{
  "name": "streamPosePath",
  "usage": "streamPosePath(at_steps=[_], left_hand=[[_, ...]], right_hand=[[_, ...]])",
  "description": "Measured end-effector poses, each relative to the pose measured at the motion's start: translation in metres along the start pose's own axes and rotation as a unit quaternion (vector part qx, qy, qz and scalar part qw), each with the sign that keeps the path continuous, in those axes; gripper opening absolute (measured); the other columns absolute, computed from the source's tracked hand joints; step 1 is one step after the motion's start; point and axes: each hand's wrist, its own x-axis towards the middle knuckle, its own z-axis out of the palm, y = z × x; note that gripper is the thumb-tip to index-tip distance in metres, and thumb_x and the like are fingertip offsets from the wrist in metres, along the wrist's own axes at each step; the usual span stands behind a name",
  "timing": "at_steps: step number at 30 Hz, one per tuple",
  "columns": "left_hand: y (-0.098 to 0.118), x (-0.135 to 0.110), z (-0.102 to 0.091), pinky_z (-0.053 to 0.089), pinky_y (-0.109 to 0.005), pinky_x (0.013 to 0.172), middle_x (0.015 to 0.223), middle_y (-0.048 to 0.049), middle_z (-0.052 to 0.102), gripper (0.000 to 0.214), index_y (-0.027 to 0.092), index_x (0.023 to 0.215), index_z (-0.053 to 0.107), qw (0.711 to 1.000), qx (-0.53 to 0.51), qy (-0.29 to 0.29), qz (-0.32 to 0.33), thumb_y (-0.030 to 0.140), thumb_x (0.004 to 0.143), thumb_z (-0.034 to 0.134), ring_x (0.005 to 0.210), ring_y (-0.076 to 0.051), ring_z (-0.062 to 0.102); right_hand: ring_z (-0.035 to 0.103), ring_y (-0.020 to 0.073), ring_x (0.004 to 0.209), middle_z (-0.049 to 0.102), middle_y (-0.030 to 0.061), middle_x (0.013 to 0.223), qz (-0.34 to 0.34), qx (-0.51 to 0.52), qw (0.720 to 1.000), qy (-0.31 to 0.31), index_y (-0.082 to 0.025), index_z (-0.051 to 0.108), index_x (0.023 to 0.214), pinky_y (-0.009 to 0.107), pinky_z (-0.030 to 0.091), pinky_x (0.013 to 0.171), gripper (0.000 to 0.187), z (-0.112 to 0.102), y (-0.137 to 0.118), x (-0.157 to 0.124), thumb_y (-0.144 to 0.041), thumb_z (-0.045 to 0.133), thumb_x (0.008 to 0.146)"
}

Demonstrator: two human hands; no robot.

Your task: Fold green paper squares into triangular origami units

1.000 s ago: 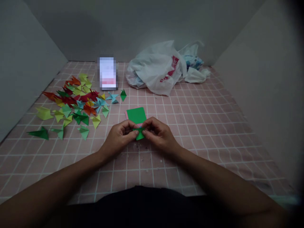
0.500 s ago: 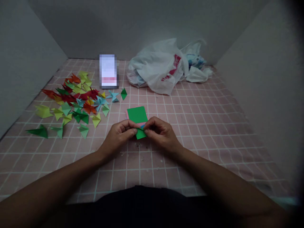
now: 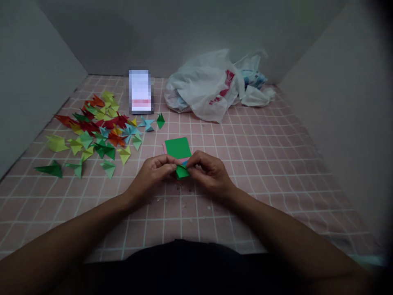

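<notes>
Between my two hands is a small piece of green origami paper (image 3: pixel 182 172), partly folded. My left hand (image 3: pixel 156 171) pinches its left side between thumb and forefinger. On the opposite side, the fingertips of my right hand (image 3: pixel 209 172) are closed on the paper too. Just beyond my fingers lies a stack of square paper sheets (image 3: pixel 178 148), green on top, with pink and blue edges showing below. My fingers hide part of the folds and the near edge of the stack.
Many folded paper cranes (image 3: pixel 106 127) in red, orange, yellow, green and blue spread over the left of the checked tablecloth (image 3: pixel 260 164). A lit phone (image 3: pixel 140 91) stands at the back. Crumpled white plastic bags (image 3: pixel 208 86) lie near the back wall, and side walls enclose the table.
The green paper's near part has shifted slightly and a fold in it now shows more. Both hands keep their pinch in almost the same place.
</notes>
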Motion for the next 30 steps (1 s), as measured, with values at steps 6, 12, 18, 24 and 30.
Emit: streamPosePath(at_steps=[6, 12, 18, 24, 30], left_hand=[[-0.001, 0.002, -0.001, 0.054, -0.027, 0.063, 0.073, -0.0016, 0.07, 0.025, 0.018, 0.075, 0.069, 1.0, 0.01, -0.008, -0.015, 0.04, 0.083, 0.075, 0.063, -0.013, 0.064], [0.002, 0.004, 0.0, 0.052, -0.025, 0.061, 0.072, -0.0006, 0.068, 0.025, 0.017, 0.074, 0.069, 1.0, 0.015, 0.002, -0.013, 0.04, 0.078, 0.079, 0.061, -0.012, 0.061], [0.011, 0.0, 0.005, 0.048, -0.022, 0.061, 0.07, 0.0014, 0.067, 0.029, 0.016, 0.075, 0.069, 0.999, 0.035, 0.035, -0.015, 0.04, 0.07, 0.084, 0.061, -0.01, 0.059], [0.011, 0.001, 0.004, 0.045, -0.021, 0.059, 0.07, 0.001, 0.067, 0.028, 0.016, 0.076, 0.07, 0.998, 0.046, 0.045, -0.003, 0.04, 0.07, 0.083, 0.061, -0.009, 0.058], [0.009, 0.002, 0.003, 0.045, -0.021, 0.06, 0.069, 0.0011, 0.067, 0.026, 0.015, 0.076, 0.069, 0.997, 0.066, 0.046, 0.006, 0.038, 0.071, 0.08, 0.062, -0.009, 0.058]], right_hand=[[0.056, 0.013, 0.072, 0.059, -0.0007, 0.079, -0.051, -0.02, 0.998, -0.013, -0.022, 0.059, 0.083, 0.029, 0.044, 0.067, 0.015, -0.002, 0.002, 0.001, -0.01, 0.056, 0.091], [0.057, 0.0144, 0.075, 0.063, 0.0004, 0.083, -0.01, -0.01, 1.0, -0.008, -0.022, 0.061, 0.086, 0.031, 0.045, 0.071, 0.011, -0.001, 0.005, 0.001, -0.014, 0.058, 0.093], [0.059, 0.0156, 0.08, 0.063, 0.0018, 0.086, 0.073, 0.029, 0.997, -0.011, -0.02, 0.062, 0.093, 0.03, 0.045, 0.073, 0.004, -0.001, 0.003, 0.001, -0.018, 0.061, 0.09], [0.056, 0.0154, 0.076, 0.061, 0.0012, 0.081, 0.14, 0.063, 0.988, -0.017, -0.019, 0.061, 0.085, 0.03, 0.042, 0.072, 0.009, -0.002, 0.003, 0.003, -0.027, 0.063, 0.088], [0.054, 0.0152, 0.076, 0.061, 0.0008, 0.08, 0.168, 0.094, 0.981, -0.02, -0.019, 0.061, 0.085, 0.03, 0.042, 0.072, 0.013, -0.001, 0.002, 0.003, -0.032, 0.063, 0.088]])
